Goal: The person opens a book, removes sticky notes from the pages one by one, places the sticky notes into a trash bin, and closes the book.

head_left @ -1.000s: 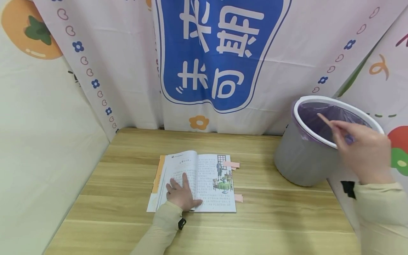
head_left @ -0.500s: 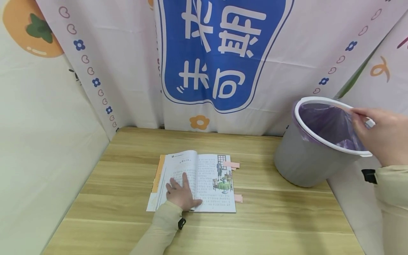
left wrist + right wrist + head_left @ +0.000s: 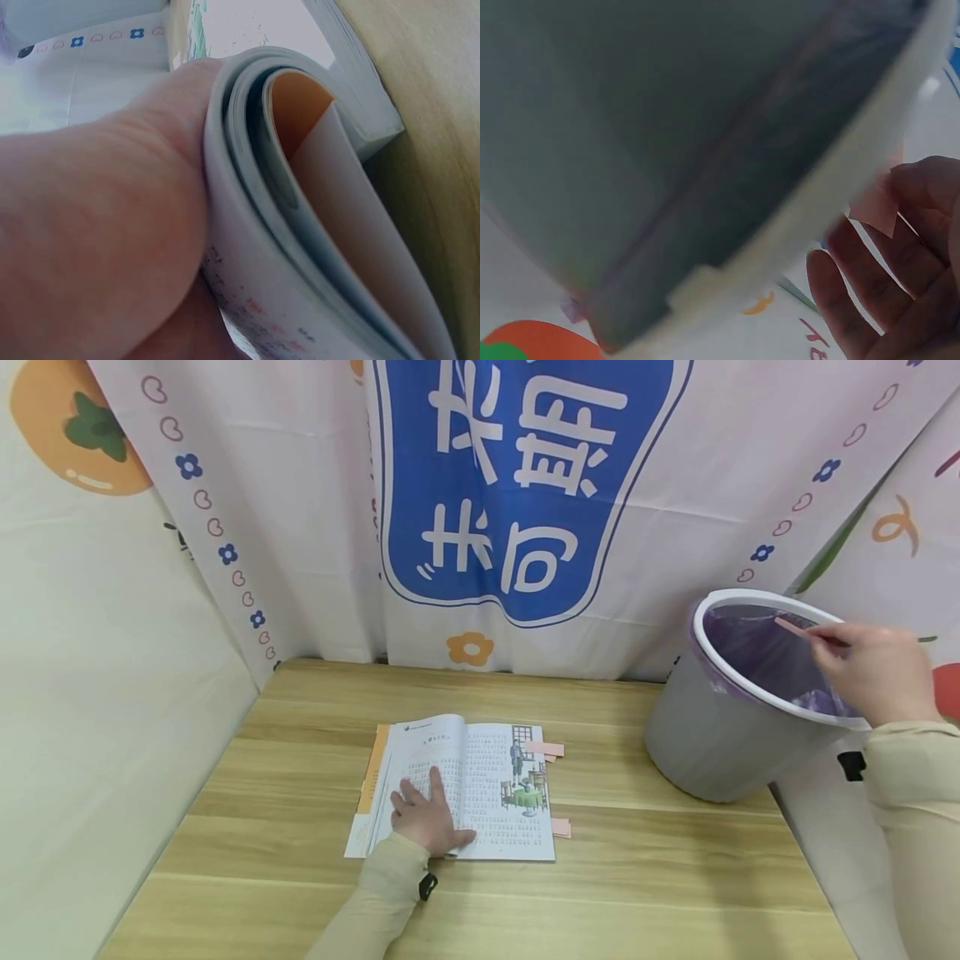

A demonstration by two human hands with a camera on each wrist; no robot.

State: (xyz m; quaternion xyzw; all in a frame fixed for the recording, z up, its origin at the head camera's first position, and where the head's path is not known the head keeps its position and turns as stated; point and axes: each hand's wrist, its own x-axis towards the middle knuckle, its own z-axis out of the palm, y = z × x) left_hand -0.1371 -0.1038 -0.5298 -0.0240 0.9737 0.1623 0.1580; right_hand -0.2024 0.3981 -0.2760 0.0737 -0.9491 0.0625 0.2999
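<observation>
In the head view an open book [image 3: 487, 818] lies on the wooden table, with printed text and a coloured drawing on its right page. My left hand [image 3: 426, 823] rests spread over the left page and the fold; the left wrist view has its pages [image 3: 247, 217] bowed up beside the hand. Pink sticky tabs [image 3: 561, 827] stick out from the book's right edge. Above the mouth of the grey trash bin [image 3: 705, 743], my right hand [image 3: 877, 670] pinches a small pink sticky note [image 3: 789, 627] between thumb and index finger. The right wrist view catches this hand beside the bin's pale rim [image 3: 832, 172].
A purple bag [image 3: 750, 647] lines the bin, which stands tilted at the table's right edge. Behind the table [image 3: 300, 735] hangs a white printed cloth [image 3: 315, 527] with a blue panel. More pale cloth walls the left side.
My right hand has shifted right and then partly back left over the bin, still pinching the pink sticky note. My left hand and the book have stayed in place.
</observation>
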